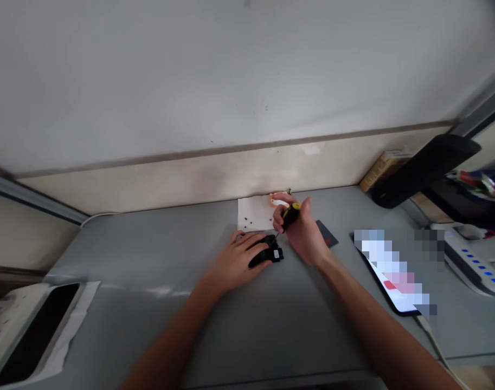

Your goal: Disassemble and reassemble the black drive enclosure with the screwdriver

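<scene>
My right hand (299,233) grips a screwdriver (290,215) with a black and yellow handle. Its thin shaft points down and left, and the tip meets or hovers at a small black device (275,253); which of the two I cannot tell. My left hand (241,259) has its fingers over this device and holds it against the grey table. A green tinge shows on the device, along with a small white label; the fingers hide much of it. Just behind lies a sheet of white paper (253,210) with several tiny dark screws (247,220) on it.
A dark grey card (327,234) lies beyond my right wrist. Farther right are a lit phone (387,276) on a cable, a white power strip (470,260), a black cylinder (424,170) and a book (381,169). At left, a dark phone (39,330) rests on papers. A wall closes the back.
</scene>
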A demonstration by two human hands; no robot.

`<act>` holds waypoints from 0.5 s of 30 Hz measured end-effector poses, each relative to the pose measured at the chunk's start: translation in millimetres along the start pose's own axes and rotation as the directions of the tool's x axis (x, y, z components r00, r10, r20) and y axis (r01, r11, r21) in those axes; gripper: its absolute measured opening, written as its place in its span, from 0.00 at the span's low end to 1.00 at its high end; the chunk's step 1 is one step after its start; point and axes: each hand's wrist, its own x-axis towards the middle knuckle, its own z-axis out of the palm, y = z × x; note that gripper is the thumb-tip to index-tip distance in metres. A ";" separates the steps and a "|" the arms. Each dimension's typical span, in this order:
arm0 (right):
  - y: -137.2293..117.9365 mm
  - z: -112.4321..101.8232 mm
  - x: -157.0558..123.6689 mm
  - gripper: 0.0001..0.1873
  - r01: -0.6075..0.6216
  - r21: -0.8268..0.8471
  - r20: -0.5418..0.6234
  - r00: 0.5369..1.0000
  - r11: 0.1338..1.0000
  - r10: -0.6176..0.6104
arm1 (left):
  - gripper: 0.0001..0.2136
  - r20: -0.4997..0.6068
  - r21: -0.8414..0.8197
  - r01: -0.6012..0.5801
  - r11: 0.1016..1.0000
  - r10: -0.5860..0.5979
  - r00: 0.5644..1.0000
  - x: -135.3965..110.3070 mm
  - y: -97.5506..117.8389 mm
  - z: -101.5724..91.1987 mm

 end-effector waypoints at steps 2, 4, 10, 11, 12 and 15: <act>-1.2 0.4 0.5 0.30 -0.022 0.044 -0.009 1.000 0.999 0.022 | 0.12 -0.012 -0.006 -0.002 1.000 0.002 1.000 0.5 0.7 -0.5; -3.0 -0.9 -0.2 0.28 -0.020 0.041 -0.021 1.000 0.999 0.021 | 0.11 -0.021 -0.036 -0.006 0.999 0.005 1.000 1.5 1.6 -2.2; -6.4 -5.2 -3.7 0.29 0.037 -0.202 -0.011 0.999 0.979 -0.040 | 0.10 -0.002 -0.126 0.036 0.991 -0.036 0.999 3.3 2.1 -6.7; -6.0 -4.8 -3.5 0.28 0.052 -0.224 -0.008 0.998 0.973 -0.055 | 0.10 -0.001 -0.128 0.038 0.991 -0.038 0.999 3.1 1.8 -6.4; -5.4 -4.2 -3.1 0.27 0.066 -0.215 -0.003 0.998 0.974 -0.068 | 0.10 0.000 -0.125 0.038 0.991 -0.038 0.999 2.8 1.4 -5.8; -3.3 -1.8 -0.9 0.29 0.045 -0.070 0.006 0.999 0.997 -0.045 | 0.10 0.003 -0.106 0.028 0.994 -0.027 1.000 2.0 0.3 -3.9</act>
